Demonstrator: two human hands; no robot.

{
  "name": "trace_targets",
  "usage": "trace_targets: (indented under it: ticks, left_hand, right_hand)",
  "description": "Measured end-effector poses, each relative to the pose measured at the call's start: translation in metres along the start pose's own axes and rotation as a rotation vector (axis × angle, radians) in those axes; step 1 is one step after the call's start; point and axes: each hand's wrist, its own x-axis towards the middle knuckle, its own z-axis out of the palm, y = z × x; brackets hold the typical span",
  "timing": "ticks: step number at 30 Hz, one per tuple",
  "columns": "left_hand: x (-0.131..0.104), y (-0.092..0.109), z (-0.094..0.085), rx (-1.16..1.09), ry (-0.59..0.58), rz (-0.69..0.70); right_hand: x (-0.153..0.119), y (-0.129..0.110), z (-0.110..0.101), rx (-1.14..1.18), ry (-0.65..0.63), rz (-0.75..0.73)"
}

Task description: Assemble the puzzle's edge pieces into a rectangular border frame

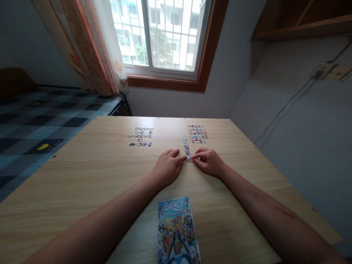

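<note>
A narrow strip of joined jigsaw pieces (187, 148) runs toward me on the wooden table. At its near end lies a pinkish puzzle piece (189, 158). My left hand (168, 167) comes from the left, fingers stretched out, its index fingertip touching that end. From the other side my right hand (209, 161) has thumb and index finger pinched at the same piece; the fingertips partly cover its edge. Closer to me lies a blue Bluey picture sheet or box (177, 231), printed with many cartoon characters.
Loose puzzle pieces lie in rows at the back left (140, 135) and in a tighter group at the back right (198, 134). The wooden table (110, 165) ends before a window wall. A bed with a checked cover (63, 113) stands to the left.
</note>
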Motion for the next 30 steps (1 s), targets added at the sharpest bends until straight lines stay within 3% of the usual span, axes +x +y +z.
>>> trace_targets:
  ticks: [23,30]
  left_hand:
    - [0.0,0.001,0.003,-0.15,0.026,0.028]
    - [0.001,0.007,-0.007,-0.19,0.078,0.003]
  right_hand:
    - [-0.002,0.008,-0.003,-0.067,0.048,0.029]
    - [-0.002,0.006,-0.006,-0.081,0.04,0.035]
